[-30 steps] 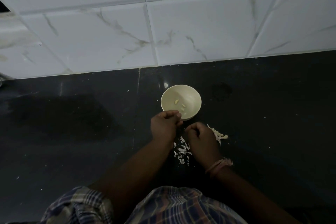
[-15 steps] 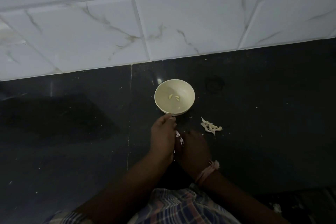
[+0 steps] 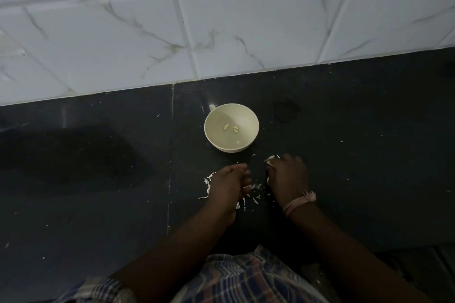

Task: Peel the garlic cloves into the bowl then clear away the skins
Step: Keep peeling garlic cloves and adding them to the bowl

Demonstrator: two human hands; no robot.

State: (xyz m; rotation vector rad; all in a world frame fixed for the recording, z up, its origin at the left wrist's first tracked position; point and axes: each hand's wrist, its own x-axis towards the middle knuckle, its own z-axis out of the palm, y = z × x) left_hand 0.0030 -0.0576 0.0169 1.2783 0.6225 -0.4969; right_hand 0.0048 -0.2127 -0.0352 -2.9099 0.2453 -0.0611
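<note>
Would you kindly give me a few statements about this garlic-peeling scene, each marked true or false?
1. The bowl holds peeled garlic cloves. True.
2. The bowl stands nearer the person than both hands. False: it stands beyond them, toward the tiled wall.
3. Garlic skins lie on the dark counter between the hands. True.
4. The thread band is on the left wrist. False: it is on the right wrist.
5. The right hand covers skin pieces near the bowl. True.
6. The left hand rests inside the bowl. False: it is over the counter.

Dark countertop (image 3: 86,179) below white marbled wall tiles (image 3: 246,32); checked cloth (image 3: 246,278).
</note>
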